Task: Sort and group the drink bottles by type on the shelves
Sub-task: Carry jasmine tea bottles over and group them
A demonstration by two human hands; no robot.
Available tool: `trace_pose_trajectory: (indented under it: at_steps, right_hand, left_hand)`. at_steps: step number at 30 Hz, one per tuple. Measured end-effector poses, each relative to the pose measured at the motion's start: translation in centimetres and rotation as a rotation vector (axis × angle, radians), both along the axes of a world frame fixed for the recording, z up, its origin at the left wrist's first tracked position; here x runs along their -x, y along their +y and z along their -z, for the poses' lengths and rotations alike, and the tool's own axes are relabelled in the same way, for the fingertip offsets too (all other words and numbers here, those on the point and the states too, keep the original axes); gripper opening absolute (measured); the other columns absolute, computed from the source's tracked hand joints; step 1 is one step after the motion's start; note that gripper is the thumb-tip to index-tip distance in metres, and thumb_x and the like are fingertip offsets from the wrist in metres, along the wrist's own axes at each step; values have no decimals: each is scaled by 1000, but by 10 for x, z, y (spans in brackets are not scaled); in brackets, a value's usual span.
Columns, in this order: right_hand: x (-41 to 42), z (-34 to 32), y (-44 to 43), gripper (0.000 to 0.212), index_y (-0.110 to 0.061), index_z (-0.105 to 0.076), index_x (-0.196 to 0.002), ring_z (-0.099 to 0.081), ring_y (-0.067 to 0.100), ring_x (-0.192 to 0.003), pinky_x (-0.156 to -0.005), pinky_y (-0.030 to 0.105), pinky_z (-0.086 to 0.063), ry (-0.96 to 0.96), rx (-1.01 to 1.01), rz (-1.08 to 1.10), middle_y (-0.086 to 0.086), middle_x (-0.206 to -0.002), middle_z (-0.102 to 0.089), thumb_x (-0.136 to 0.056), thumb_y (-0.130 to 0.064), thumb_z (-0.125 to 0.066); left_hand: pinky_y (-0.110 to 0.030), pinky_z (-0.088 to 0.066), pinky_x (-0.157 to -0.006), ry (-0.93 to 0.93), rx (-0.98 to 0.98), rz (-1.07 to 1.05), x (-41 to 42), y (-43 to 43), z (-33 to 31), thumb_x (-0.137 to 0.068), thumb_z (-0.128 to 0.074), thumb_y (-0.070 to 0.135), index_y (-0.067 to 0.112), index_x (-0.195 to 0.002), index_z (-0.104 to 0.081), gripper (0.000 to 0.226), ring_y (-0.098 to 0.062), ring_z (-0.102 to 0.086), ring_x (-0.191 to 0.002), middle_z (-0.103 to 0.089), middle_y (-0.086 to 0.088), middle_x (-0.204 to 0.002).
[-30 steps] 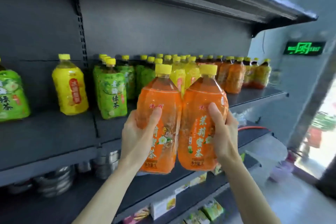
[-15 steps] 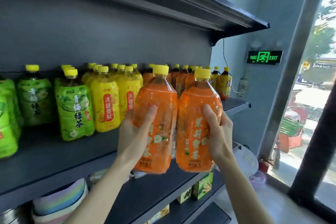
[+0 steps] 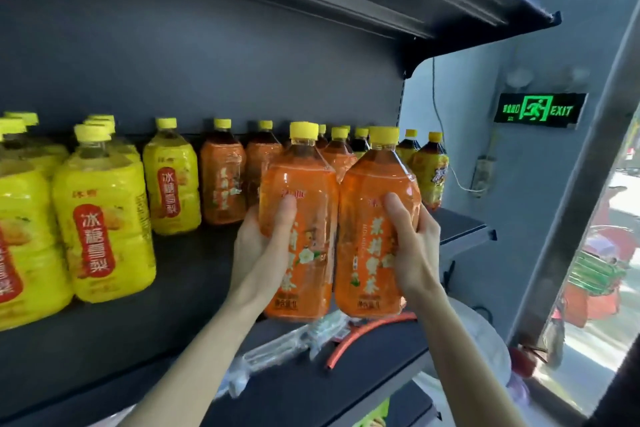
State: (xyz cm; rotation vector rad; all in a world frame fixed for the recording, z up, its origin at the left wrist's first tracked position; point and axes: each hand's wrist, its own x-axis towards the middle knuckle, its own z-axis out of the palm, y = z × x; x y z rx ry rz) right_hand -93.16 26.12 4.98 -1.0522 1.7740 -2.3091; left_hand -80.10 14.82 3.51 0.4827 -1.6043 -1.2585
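Bare shelf lies open between its front edge and the back row of orange bottles; yellow bottles crowd the left. At the front edge, towards the right end, the left hand grips the left bottle and the right hand grips the right bottle, fingers curled round each. Both are upright, touching, orange and yellow-capped.

Lit green exit sign, orange hose beside clear plastic wrap; sunlit window

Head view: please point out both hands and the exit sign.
left hand (image 3: 257, 253), head view, base of the thumb.
right hand (image 3: 415, 253), head view, base of the thumb.
exit sign (image 3: 540, 110), head view, its lit green face.
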Motion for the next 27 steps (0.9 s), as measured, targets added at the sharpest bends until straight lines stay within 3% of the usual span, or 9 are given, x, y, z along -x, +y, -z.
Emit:
trace_pose_trajectory:
  at_steps: [3, 7, 12, 15, 21, 27]
  right_hand:
    - [48, 6, -14, 49, -28, -66, -87, -71, 13, -77, -68, 28, -55, 12, -12, -91, -3, -84, -74, -59, -67, -62]
    - [101, 7, -39, 51, -26, -65, -85, -71, 17, -78, -74, 36, -56, 17, -60, -221, 0, -84, -74, -58, -68, -62]
    - [132, 16, -73, 46, -25, -66, -85, -71, 17, -79, -72, 32, -56, 3, -42, -375, -1, -83, -74, -61, -64, -63]
    - [142, 18, -89, 46, -24, -65, -85, -71, 15, -78, -69, 28, -55, -2, -27, -429, -4, -81, -74, -60, -63, -64]
    - [155, 27, -106, 46, -22, -62, -87, -71, 16, -80, -67, 26, -53, -30, 21, -488, -2, -84, -72, -63, -62, -63]
    - [159, 28, -112, 43, -25, -61, -86, -71, 20, -84, -69, 28, -54, -36, 29, -529, 0, -87, -72, -63, -62, -63]
  left_hand:
    - [-33, -51, -89, 13, -21, -101, 41, -3, 10, -67, -41, 80, 29, -123, -51, 77, -5, -64, -97, -66, 10, -109]
    - [-28, -50, -83, 27, -64, -237, 80, -10, 11, -72, -41, 76, 26, -121, -50, 71, -8, -63, -98, -65, 6, -110]
    - [-32, -52, -85, 22, -74, -362, 98, -29, 14, -74, -44, 70, 27, -124, -45, 66, -9, -64, -99, -64, 6, -112]
    - [-23, -50, -80, 17, -67, -427, 105, -41, 14, -75, -43, 65, 26, -129, -40, 67, -4, -61, -99, -61, 8, -113]
    - [-15, -46, -77, -28, -48, -436, 118, -65, 16, -82, -43, 55, 20, -138, -31, 67, -6, -56, -106, -54, 4, -123]
    - [-18, -44, -82, -71, -67, -438, 132, -92, 16, -89, -44, 49, 20, -145, -23, 66, -11, -50, -117, -49, 3, -131]
